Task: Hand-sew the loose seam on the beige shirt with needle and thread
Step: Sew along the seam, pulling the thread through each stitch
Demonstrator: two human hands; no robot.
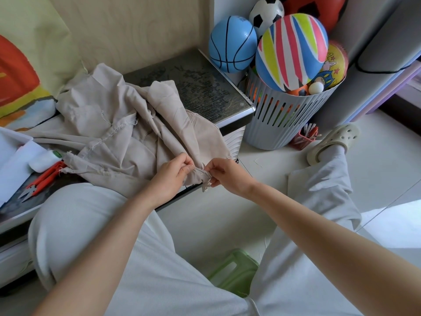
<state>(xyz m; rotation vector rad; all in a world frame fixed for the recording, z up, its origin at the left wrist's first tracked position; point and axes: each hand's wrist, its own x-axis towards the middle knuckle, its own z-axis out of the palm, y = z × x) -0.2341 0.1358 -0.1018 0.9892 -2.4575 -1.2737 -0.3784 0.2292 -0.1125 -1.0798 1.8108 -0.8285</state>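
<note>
Most of the lower view is white floor [376, 169] and the person's pale trousers, with open floor between the knees and to the right of the table [205, 87]. That dark glass top has a metal rim; its far right part is bare, and its corner stands just beside a grey slatted basket [284, 119]. The beige shirt [118, 133] lies crumpled over the table's left and middle, one fold hanging past the front edge.

Heaped in the basket are a striped ball [291, 51], a blue basketball [232, 44] whose dark print near the top is too small to read, a soccer ball [266, 12] and a yellow ball [335, 65] printed with cartoon figures and stars. A green stool [234, 270] shows between the legs. Orange thread snips [43, 179] lie at the table's left front edge, touching the shirt's frayed end.

Both forearms reach forward over the lap. At the overhanging fold the left hand [173, 176] pinches the seam [200, 171] between thumb and curled fingers, and the right hand [227, 176] pinches the same seam at its right end, fingers bent, knuckles up; the two hands are close but apart. Needle and thread are too small to make out
</note>
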